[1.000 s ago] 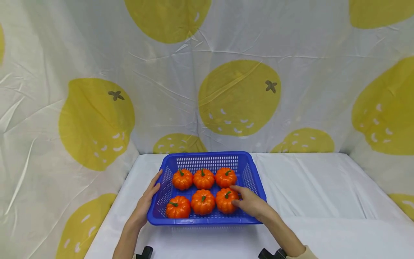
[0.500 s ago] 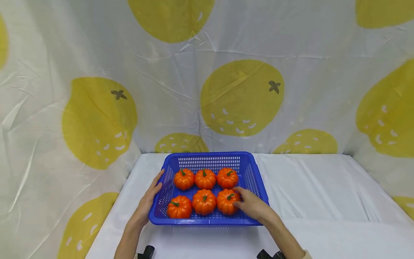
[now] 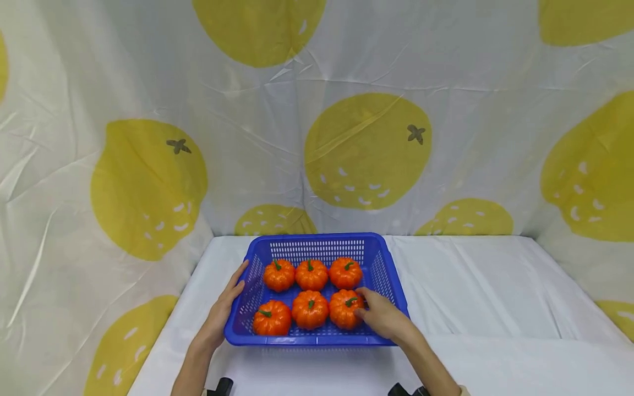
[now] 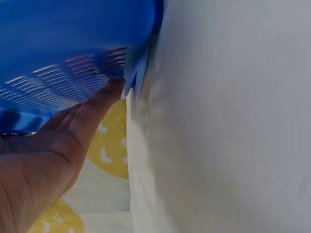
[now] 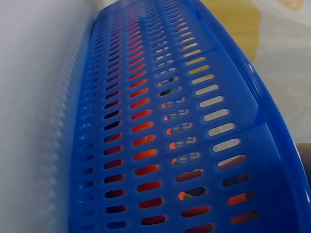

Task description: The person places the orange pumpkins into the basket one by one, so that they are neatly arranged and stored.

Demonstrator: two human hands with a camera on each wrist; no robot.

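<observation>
A blue plastic basket [image 3: 317, 339] with slotted walls stands on the white cloth. In it, small shiny orange pumpkins with green stems lie in two rows of three. My right hand [image 3: 383, 316] reaches over the basket's right side, thumb and fingers curled about the right edge of the near-row right pumpkin [image 3: 343, 311]. Outside the left wall, my left hand [image 3: 220, 313] lies with fairly straight fingers against the basket; the left wrist view shows its fingers [image 4: 95, 109] along the slotted wall. In the right wrist view, the basket wall [image 5: 160, 121] hides most of the right hand.
White cloth [image 3: 475, 286] covers the tabletop and extends to the right of the basket. A white curtain [image 3: 257, 137] printed with yellow lemons hangs behind and on both sides. The basket's far rim [image 3: 317, 236] is near the back curtain.
My right hand has shifted slightly at the near-row right pumpkin, whose stem has turned a little to the right. The left hand stays at the basket's left side.
</observation>
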